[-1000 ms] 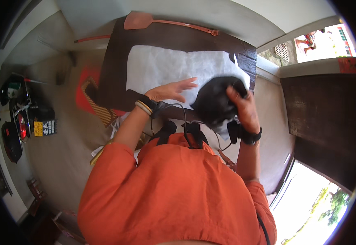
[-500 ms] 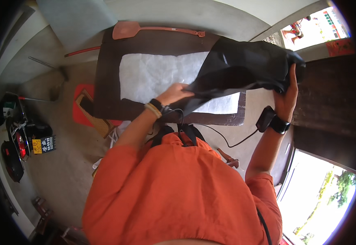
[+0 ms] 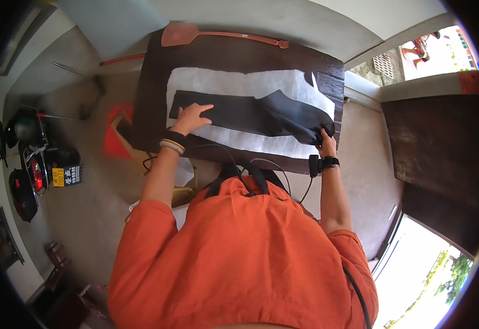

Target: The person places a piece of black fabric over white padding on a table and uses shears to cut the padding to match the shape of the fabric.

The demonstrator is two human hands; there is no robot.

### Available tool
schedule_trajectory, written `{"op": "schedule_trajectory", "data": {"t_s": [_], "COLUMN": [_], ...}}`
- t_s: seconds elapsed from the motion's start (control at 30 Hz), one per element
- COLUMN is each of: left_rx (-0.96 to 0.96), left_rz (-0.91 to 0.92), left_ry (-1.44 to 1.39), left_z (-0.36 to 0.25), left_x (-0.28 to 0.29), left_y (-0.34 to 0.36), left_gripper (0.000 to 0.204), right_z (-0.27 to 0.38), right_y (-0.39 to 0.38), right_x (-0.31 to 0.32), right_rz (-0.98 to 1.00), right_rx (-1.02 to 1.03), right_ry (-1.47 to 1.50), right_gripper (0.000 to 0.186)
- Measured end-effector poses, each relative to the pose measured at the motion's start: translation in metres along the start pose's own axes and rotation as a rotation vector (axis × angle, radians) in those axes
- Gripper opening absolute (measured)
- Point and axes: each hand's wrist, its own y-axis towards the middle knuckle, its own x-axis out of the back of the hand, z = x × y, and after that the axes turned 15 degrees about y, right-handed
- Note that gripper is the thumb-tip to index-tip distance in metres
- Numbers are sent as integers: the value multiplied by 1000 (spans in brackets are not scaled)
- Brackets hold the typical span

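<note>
A black garment (image 3: 239,111), long and narrow like folded trousers, lies across a white cloth (image 3: 226,80) on the dark wooden table (image 3: 160,118). Its left part is flat, while its right end is bunched and slightly raised. On the flat left end rests my left hand (image 3: 191,118), fingers stretched out and not gripping. My right hand (image 3: 328,145) is closed round the bunched right end, near the table's right edge. Part of that grip is hidden by the fabric.
A pinkish-red fly swatter (image 3: 182,34) lies along the far table edge. Left of the table stand a red stool (image 3: 116,134) with a woven piece on it and, farther off, a motorbike (image 3: 31,162). A dark wooden panel (image 3: 431,137) is at right. Cables hang before my body.
The garment, held up and stretched toward the upper right before, now lies on the white cloth. My right hand came down and inward; my left hand moved left and opened onto the fabric.
</note>
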Motion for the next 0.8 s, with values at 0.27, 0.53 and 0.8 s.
{"op": "schedule_trajectory", "data": {"t_s": [0.27,0.53,0.8], "left_rx": [-86,105,551], "left_rz": [-313,586,378], "left_ry": [-122,-738,-1580], "left_z": [-32,-137,-131], "left_x": [-11,-19,-82], "left_y": [5,33,83], "left_gripper": [42,82,53], "right_z": [17,1,68], "right_y": [-14,-23,-100], "right_x": [11,1,-82], "right_rz": [121,231,571], "right_rx": [-30,-175,189], "right_ry": [-35,149,-35], "right_gripper": [32,33,23]}}
